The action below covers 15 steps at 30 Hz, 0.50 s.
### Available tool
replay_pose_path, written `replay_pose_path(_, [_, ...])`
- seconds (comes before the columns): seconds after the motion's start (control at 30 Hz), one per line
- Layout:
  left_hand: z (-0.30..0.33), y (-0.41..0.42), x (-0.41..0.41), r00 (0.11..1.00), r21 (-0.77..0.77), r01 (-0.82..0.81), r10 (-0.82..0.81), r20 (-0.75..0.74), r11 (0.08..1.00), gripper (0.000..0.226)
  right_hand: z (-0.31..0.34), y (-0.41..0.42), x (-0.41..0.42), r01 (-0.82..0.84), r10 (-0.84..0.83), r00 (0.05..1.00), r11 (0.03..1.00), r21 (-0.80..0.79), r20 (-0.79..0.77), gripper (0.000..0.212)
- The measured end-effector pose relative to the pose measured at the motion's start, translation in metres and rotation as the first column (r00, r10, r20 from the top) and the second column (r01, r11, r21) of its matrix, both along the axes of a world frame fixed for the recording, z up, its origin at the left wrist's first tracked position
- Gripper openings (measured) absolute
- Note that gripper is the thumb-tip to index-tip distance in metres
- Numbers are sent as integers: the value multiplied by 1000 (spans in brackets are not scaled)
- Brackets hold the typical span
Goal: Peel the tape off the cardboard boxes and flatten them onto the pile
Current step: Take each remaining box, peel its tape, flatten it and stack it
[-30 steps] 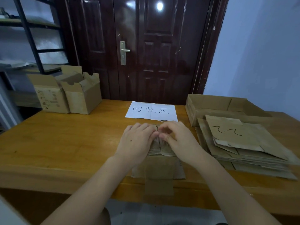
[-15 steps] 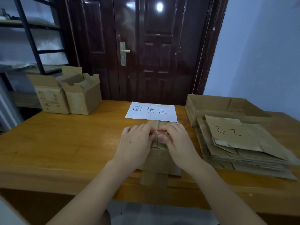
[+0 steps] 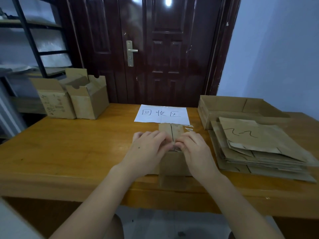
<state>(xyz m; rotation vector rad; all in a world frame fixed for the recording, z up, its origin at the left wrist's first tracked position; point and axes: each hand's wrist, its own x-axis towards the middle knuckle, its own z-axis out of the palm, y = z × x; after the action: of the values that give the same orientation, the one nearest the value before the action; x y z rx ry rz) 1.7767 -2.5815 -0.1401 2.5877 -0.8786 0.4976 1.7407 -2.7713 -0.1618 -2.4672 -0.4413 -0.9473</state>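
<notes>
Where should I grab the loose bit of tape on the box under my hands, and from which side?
Pinch the lifted tape end at the far right corner of the box, coming from the right with the right hand. It looks already peeled and curled clear of the cardboard there. The left hand could press the flaps down while you pull back along the seam.

Both hands, left (image 3: 148, 149) and right (image 3: 193, 150), pinch the cardboard box (image 3: 172, 163); flattened pile (image 3: 259, 149) just beside
</notes>
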Motion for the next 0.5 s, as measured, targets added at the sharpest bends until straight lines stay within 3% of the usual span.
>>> replay_pose_path(0.13, [0,-4,-4,1000,15,-19,19,23,1000,27,2,-3,-9,-21,50,979,989,144,-198,47])
replay_pose_path(0.5, [-6,-4,-21,995,-11,-75,75,68,997,41,12,4,-15,-62,129,964,959,277,-231,17])
